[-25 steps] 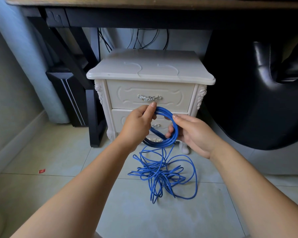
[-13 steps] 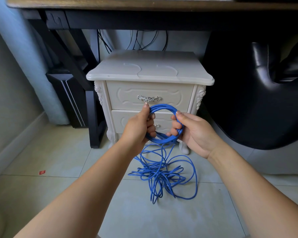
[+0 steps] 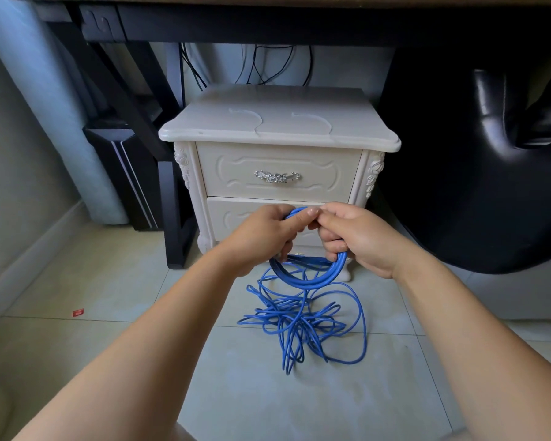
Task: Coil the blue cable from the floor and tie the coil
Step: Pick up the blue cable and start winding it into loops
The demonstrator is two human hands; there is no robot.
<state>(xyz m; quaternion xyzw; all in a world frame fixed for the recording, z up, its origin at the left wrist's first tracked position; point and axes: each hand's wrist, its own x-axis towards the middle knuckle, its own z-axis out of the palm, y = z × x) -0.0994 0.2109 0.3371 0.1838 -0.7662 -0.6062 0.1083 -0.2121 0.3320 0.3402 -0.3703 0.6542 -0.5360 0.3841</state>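
A small coil of blue cable [image 3: 312,278] hangs in front of the white nightstand's lower drawer. My left hand [image 3: 261,237] grips the coil's top left, thumb lying over the strands. My right hand [image 3: 360,237] grips the coil's top right with curled fingers through the loop, right beside the left thumb. Below the coil, the loose rest of the blue cable [image 3: 303,319] lies tangled in several loops on the tiled floor, with strands rising up to the coil.
A white two-drawer nightstand [image 3: 277,135] stands under a dark desk [image 3: 236,23]. A black computer case [image 3: 124,173] and desk leg are at the left, a black leather chair [image 3: 477,173] at the right. A small red scrap [image 3: 78,312] lies on the tiles.
Both hands have come together at the top of the coil, and the coil has sunk a little lower. The tangle on the floor looks the same.
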